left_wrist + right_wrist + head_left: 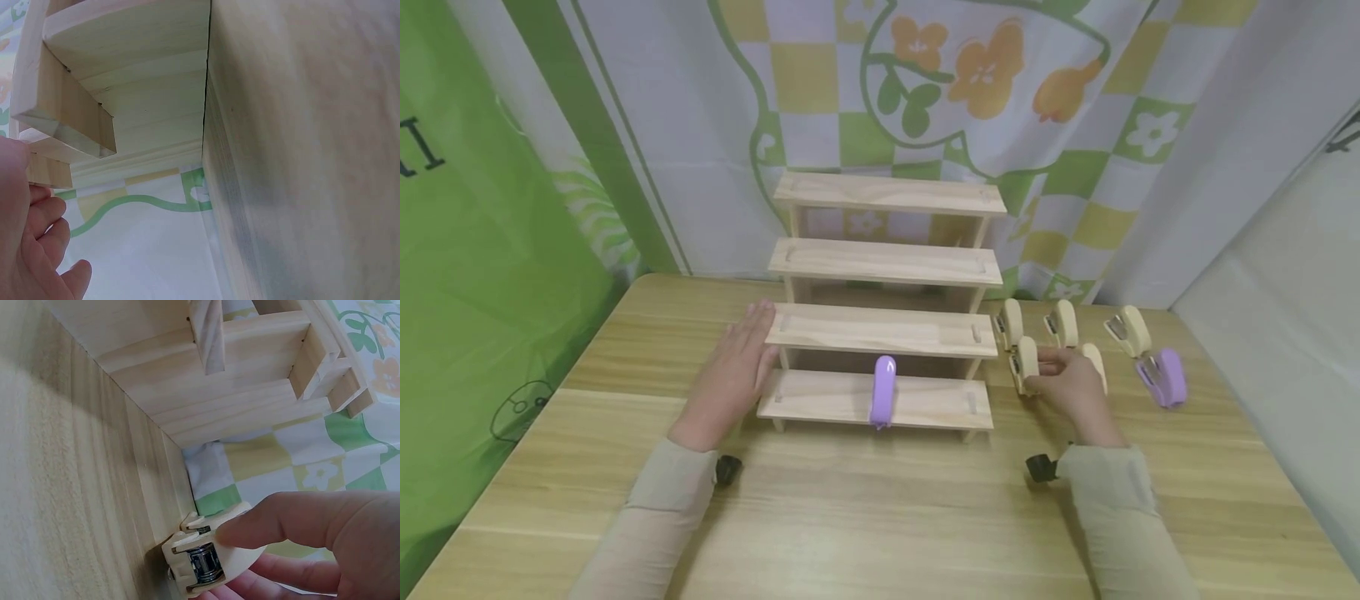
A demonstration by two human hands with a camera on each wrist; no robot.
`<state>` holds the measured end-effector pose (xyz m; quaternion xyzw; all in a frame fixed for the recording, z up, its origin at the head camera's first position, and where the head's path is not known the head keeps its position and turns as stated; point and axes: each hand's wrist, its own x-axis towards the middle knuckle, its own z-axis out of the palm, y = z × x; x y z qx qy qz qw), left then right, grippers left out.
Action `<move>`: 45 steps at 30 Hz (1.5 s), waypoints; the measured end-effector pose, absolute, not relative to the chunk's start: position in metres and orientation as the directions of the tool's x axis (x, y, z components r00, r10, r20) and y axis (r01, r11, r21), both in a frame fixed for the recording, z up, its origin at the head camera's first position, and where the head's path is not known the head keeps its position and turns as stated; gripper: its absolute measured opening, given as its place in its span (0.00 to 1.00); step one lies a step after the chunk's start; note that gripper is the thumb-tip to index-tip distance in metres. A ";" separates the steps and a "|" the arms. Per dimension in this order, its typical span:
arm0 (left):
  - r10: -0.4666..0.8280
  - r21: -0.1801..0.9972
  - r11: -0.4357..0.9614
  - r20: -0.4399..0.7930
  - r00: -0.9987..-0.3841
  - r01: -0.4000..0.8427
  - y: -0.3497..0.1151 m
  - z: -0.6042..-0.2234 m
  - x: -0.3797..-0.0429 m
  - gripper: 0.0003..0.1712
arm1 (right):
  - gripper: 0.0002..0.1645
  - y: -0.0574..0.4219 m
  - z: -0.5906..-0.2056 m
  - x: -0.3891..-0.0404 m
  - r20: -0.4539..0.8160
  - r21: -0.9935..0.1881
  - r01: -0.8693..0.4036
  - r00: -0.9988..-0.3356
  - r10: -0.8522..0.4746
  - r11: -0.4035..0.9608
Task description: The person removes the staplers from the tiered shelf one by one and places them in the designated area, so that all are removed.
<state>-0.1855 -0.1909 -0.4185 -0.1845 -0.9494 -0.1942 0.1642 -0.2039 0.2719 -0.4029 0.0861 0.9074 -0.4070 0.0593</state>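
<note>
A stepped wooden shelf (pixel 880 327) with several tiers stands on the table. My left hand (pixel 726 379), its fingers straight, rests against the shelf's left side; the left wrist view catches its fingers beside the tier supports. A purple stapler (pixel 883 392) lies across the lowest tier, near the middle. Right of the shelf, my right hand (pixel 1071 390) pinches a cream stapler (pixel 1027 358) between thumb and fingers. In the right wrist view the thumb presses this stapler's side, close to the tabletop. Another cream stapler (pixel 1096 365) is partly hidden behind the right hand.
More cream staplers stand behind the right hand: one beside the shelf (pixel 1011 321), one further right (pixel 1063 322) and one at the far right (pixel 1131 332). A second purple stapler (pixel 1165 377) is near the table's right side. A patterned curtain (pixel 805 75) hangs behind.
</note>
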 end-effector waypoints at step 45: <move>0.289 0.307 0.857 0.381 -0.878 0.415 -0.191 -0.416 -0.187 0.35 | 0.16 0.213 -0.365 -0.172 0.273 -0.769 -0.126 -0.952 0.143 0.627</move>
